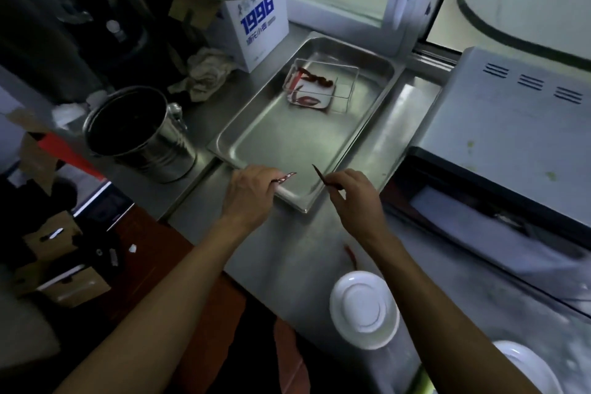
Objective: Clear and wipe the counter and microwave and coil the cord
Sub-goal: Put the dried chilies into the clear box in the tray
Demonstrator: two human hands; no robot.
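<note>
A: From the left: a steel pot (140, 134) stands on the counter (287, 253), with a crumpled rag (208, 73) behind it. Then the steel tray (256, 150).

B: And the hands?

A: The left hand (252, 195), at the tray's near corner, pinches a dried chili (285, 177). The right hand (351, 198) pinches a dark thin piece (323, 176), perhaps another chili or a stem; I cannot tell. Both are closed on small things.

B: What may go wrong?

A: I think these brittle pieces could slip and fall beside the tray, or miss the clear box (319, 86) holding more chilies. One chili (351, 257) lies on the counter near the white saucer (364, 310) and could be forgotten.

B: The microwave?

A: At the far right, the microwave (511, 125), its front blurred. I see no cord. A second saucer (524, 368) is cut off at the bottom.
</note>
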